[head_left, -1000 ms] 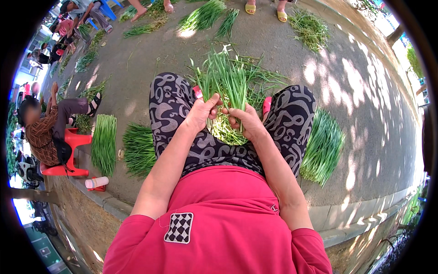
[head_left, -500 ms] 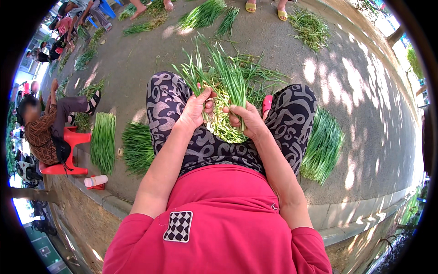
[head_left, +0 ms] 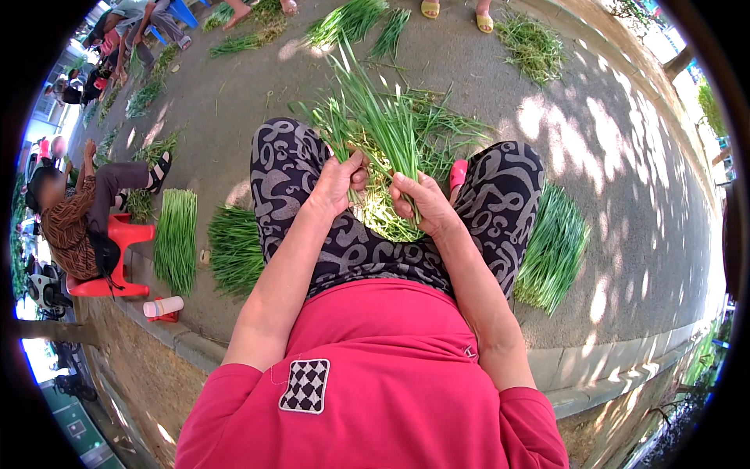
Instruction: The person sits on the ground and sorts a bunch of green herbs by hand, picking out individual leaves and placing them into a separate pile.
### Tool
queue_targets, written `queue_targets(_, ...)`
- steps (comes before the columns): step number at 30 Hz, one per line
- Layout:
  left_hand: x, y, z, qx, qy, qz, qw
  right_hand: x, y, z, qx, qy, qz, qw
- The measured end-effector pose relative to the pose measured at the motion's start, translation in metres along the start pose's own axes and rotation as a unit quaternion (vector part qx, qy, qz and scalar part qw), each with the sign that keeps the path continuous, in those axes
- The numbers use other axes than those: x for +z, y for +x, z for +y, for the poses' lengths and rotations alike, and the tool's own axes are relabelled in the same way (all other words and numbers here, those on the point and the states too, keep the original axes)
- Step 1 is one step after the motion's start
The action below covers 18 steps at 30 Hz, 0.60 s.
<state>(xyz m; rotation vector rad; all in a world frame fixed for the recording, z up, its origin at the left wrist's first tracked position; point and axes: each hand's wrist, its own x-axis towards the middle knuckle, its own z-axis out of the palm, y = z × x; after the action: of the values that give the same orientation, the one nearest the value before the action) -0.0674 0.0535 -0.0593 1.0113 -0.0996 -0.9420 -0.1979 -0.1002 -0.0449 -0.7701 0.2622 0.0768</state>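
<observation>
Between my knees, my left hand [head_left: 338,184] is closed around a smaller bunch of green chives [head_left: 337,134]. My right hand [head_left: 426,202] grips a thicker bunch of long chives [head_left: 400,133], its thumb on top and the tips pointing away from me. The two bunches nearly touch and their blades cross in front of my hands. Below them, a heap of pale yellow-green trimmings [head_left: 384,219] lies on the ground between my legs. More loose green stalks [head_left: 449,125] spread out beyond it.
Neat chive piles lie at my left [head_left: 234,250], farther left [head_left: 176,242] and at my right [head_left: 553,246]. A person [head_left: 70,219] sits on a red stool [head_left: 129,232] at left, near a white-and-red bottle [head_left: 164,307]. Opposite are yellow sandals [head_left: 484,24] and a weedy heap [head_left: 531,47].
The bunch in my right hand has tilted leftward, its tips swinging up and left toward the left bunch. Both hands stay nearly in place.
</observation>
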Motion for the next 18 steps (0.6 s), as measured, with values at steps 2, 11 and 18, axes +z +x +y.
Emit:
queue_targets(2, -0.002, 0.001, 0.0, -0.008, 0.006, -0.018, 1.0, -0.002, 0.002, 0.002, -0.004, 0.031, -0.024, 0.999)
queue_targets(11, 0.01, -0.004, 0.011, -0.037, -0.085, 0.001, 0.996, -0.01, -0.004, -0.021, -0.089, 0.174, -0.046, 0.98)
queue_targets(18, 0.019, -0.005, -0.005, -0.059, 0.247, 0.068, 0.965, -0.013, -0.004, -0.016, -0.084, 0.169, -0.043, 0.981)
